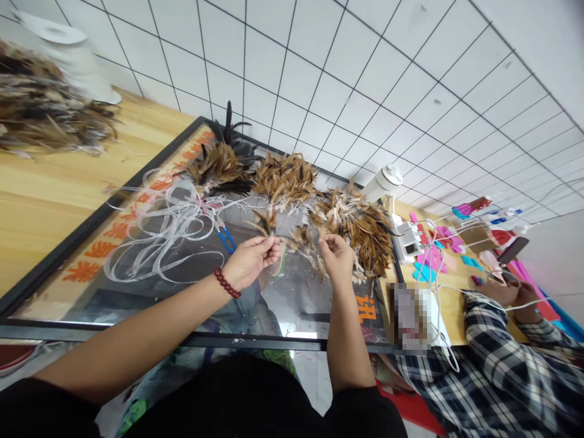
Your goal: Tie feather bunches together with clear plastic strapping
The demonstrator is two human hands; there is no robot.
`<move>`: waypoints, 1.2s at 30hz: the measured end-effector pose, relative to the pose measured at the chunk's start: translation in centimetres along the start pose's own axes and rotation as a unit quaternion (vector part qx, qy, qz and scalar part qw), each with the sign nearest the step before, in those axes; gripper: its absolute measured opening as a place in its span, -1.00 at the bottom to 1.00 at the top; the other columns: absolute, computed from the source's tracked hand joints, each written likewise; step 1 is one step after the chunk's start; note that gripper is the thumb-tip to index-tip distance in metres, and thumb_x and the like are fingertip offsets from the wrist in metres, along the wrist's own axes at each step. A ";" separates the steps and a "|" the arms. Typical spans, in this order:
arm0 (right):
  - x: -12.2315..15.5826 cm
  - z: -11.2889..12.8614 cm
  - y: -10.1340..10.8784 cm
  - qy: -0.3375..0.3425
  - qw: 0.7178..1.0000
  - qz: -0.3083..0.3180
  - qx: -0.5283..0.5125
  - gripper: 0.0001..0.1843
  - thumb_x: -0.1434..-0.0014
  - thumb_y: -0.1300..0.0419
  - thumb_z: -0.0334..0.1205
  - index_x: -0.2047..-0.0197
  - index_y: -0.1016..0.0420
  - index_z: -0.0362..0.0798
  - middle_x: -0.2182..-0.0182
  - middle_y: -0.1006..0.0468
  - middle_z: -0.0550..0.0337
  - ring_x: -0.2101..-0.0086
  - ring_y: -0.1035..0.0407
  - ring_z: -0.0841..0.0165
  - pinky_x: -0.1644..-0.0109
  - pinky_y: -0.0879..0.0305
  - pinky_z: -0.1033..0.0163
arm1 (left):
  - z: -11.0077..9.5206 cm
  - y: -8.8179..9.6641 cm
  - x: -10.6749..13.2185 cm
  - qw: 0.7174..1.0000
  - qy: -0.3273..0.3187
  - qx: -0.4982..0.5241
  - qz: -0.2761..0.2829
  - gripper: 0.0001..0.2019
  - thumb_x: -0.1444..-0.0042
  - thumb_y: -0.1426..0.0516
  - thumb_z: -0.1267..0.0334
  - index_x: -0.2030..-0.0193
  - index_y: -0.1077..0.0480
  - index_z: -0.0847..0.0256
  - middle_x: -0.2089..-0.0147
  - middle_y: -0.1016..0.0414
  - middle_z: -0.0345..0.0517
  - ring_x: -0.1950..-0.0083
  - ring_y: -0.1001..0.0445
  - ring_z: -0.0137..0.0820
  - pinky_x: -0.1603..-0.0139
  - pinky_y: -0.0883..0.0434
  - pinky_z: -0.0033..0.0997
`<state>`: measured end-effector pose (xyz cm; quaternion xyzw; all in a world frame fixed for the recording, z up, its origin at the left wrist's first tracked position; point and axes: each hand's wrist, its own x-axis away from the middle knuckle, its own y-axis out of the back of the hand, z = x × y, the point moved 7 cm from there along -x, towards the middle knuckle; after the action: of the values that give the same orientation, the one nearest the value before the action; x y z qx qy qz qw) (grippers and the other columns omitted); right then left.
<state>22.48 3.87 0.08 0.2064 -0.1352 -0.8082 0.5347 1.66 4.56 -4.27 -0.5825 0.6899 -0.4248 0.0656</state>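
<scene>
A glass panel [137,292] in a black frame lies on a wooden table [45,201] under a white tiled wall [365,73]. On the panel, from the left, are white cords [159,225], blue snips [225,238] and feather bundles [283,179]. Over the panel, the left hand [249,261] pinches a small feather tuft [267,224] that rises just above its pressed fingertips, and the right hand [337,257] pinches feathers beside it.

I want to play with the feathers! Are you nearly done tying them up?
Not nearly. Some fluffy feather bunches already lie finished-looking on the glass panel. The left hand pinches a small feather tuft, and the right hand works at loose feathers beside it. A loose feather pile, tangled white string and another heap on the wooden table look untouched.
</scene>
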 end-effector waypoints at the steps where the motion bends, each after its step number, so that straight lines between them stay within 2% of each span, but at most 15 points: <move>1: 0.3 -0.1 -1.1 -0.034 0.996 0.035 -0.068 -0.77 -0.01 -0.21 -0.07 0.40 -0.44 -0.07 0.53 -0.46 0.23 0.50 -0.31 0.43 0.37 -0.25 0.32 | 0.1 0.0 0.0 1.000 0.000 -0.007 -0.001 -0.90 -0.10 -0.17 0.41 0.38 -0.49 0.39 0.48 -0.47 -0.12 0.48 -0.46 -0.53 0.42 -0.42 -0.57; 3: 1.1 0.3 -3.5 -0.078 0.977 0.113 -0.163 -0.75 0.03 -0.26 -0.04 0.44 -0.41 -0.07 0.57 -0.45 0.27 0.53 -0.31 0.45 0.43 -0.20 0.35 | 0.3 0.0 0.1 1.000 -0.001 -0.031 -0.004 -0.92 -0.06 -0.21 0.39 0.37 -0.49 0.39 0.40 -0.53 -0.04 0.41 -0.51 -0.48 0.34 -0.45 -0.52; 5: 2.1 1.1 -5.5 -0.082 0.960 0.170 -0.204 -0.75 0.07 -0.30 -0.06 0.46 -0.43 -0.06 0.57 -0.44 0.29 0.54 -0.29 0.47 0.44 -0.17 0.36 | 0.4 0.0 0.3 0.998 -0.004 -0.057 -0.009 -0.89 -0.01 -0.26 0.36 0.35 -0.50 0.40 0.34 -0.56 0.02 0.34 -0.55 -0.42 0.26 -0.48 -0.47; 8: 2.8 2.0 -7.0 -0.043 0.960 0.186 -0.204 -0.78 0.08 -0.33 -0.08 0.47 -0.48 -0.06 0.57 -0.41 0.31 0.55 -0.22 0.51 0.43 -0.15 0.37 | 0.5 0.0 0.4 0.996 -0.006 -0.090 -0.003 -0.82 0.07 -0.30 0.29 0.38 -0.51 0.40 0.40 -0.56 0.02 0.37 -0.54 -0.40 0.28 -0.48 -0.44; 12: 3.0 2.4 -7.0 0.008 0.974 0.171 -0.147 -0.80 0.06 -0.33 -0.11 0.47 -0.51 -0.06 0.55 -0.37 0.31 0.54 -0.17 0.52 0.43 -0.11 0.37 | 0.6 0.2 0.1 0.990 -0.027 -0.142 -0.007 -0.78 0.14 -0.33 0.23 0.50 -0.48 0.38 0.54 -0.49 -0.07 0.53 -0.44 -0.49 0.45 -0.41 -0.48; 15: 3.0 1.9 -7.0 -0.015 0.969 0.184 -0.162 -0.79 0.02 -0.31 -0.09 0.43 -0.50 -0.07 0.56 -0.38 0.32 0.55 -0.16 0.53 0.46 -0.10 0.37 | 0.4 0.1 0.0 0.981 -0.059 -0.184 0.004 -0.77 0.12 -0.30 0.20 0.56 -0.45 0.36 0.58 -0.44 -0.11 0.58 -0.37 -0.52 0.53 -0.32 -0.50; 18: 2.9 1.6 -6.7 -0.028 0.967 0.174 -0.182 -0.77 0.03 -0.31 -0.08 0.48 -0.47 -0.07 0.60 -0.36 0.33 0.57 -0.16 0.53 0.46 -0.11 0.38 | 0.4 -0.2 0.0 0.967 -0.074 -0.244 0.026 -0.77 0.07 -0.26 0.20 0.57 -0.45 0.34 0.59 -0.43 -0.11 0.58 -0.35 -0.52 0.51 -0.30 -0.50; 21: 2.8 1.5 -6.8 -0.036 0.960 0.197 -0.195 -0.77 0.07 -0.33 -0.09 0.50 -0.46 -0.07 0.56 -0.43 0.30 0.53 -0.25 0.49 0.41 -0.19 0.35 | 0.6 -0.6 0.3 0.948 -0.075 -0.305 0.051 -0.76 0.04 -0.24 0.20 0.58 -0.45 0.34 0.60 -0.43 -0.10 0.57 -0.36 -0.51 0.49 -0.31 -0.48; 23: 2.2 1.3 -6.1 -0.040 0.965 0.179 -0.188 -0.78 0.08 -0.32 -0.09 0.47 -0.48 -0.07 0.53 -0.48 0.26 0.50 -0.31 0.45 0.36 -0.24 0.32 | 0.6 -0.7 0.4 0.949 -0.072 -0.302 0.056 -0.76 0.04 -0.24 0.19 0.57 -0.45 0.34 0.60 -0.43 -0.11 0.57 -0.36 -0.50 0.50 -0.30 -0.48; 26: 0.9 0.8 -3.2 -0.004 0.995 0.055 -0.079 -0.78 0.00 -0.25 -0.08 0.38 -0.52 -0.07 0.48 -0.51 0.22 0.46 -0.33 0.42 0.33 -0.26 0.31 | 0.3 -0.5 0.3 0.972 -0.059 -0.225 0.038 -0.77 0.07 -0.27 0.17 0.50 -0.48 0.35 0.56 -0.44 -0.12 0.56 -0.37 -0.51 0.49 -0.31 -0.48; 28: 0.5 0.9 -1.7 0.042 0.998 0.007 0.043 -0.80 -0.04 -0.20 -0.11 0.36 -0.54 -0.06 0.46 -0.51 0.21 0.44 -0.33 0.41 0.31 -0.25 0.30 | 0.1 -0.1 0.2 0.985 -0.051 -0.166 0.014 -0.77 0.10 -0.29 0.18 0.45 -0.50 0.36 0.53 -0.45 -0.12 0.53 -0.38 -0.51 0.47 -0.33 -0.49; 30: 0.4 1.1 -1.4 0.076 0.986 0.027 0.144 -0.84 -0.05 -0.19 -0.16 0.38 -0.55 -0.05 0.43 -0.51 0.20 0.41 -0.35 0.40 0.28 -0.24 0.29 | -0.1 0.2 0.1 0.992 -0.045 -0.120 -0.005 -0.77 0.12 -0.31 0.21 0.42 -0.51 0.37 0.50 -0.46 -0.12 0.51 -0.40 -0.52 0.44 -0.34 -0.50; 32: 0.5 1.0 -1.8 0.088 0.973 0.071 0.199 -0.87 -0.05 -0.18 -0.20 0.38 -0.55 -0.02 0.43 -0.51 0.22 0.39 -0.36 0.39 0.25 -0.24 0.30 | -0.3 0.5 0.0 0.995 -0.044 -0.088 -0.019 -0.79 0.12 -0.32 0.24 0.40 -0.51 0.38 0.49 -0.46 -0.12 0.49 -0.40 -0.53 0.43 -0.35 -0.52; 36: 0.9 1.1 -2.0 0.087 0.951 0.087 0.282 -0.77 -0.09 -0.13 -0.25 0.19 -0.54 0.02 0.33 -0.51 0.18 0.32 -0.37 0.36 0.22 -0.24 0.29 | -0.5 0.6 0.0 0.997 -0.046 -0.059 -0.028 -0.84 0.09 -0.31 0.30 0.41 -0.51 0.38 0.49 -0.45 -0.13 0.50 -0.40 -0.55 0.44 -0.34 -0.54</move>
<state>20.02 3.78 0.04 0.4058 -0.3284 -0.6664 0.5323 0.92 4.80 -4.30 -0.6234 0.6934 -0.3578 0.0513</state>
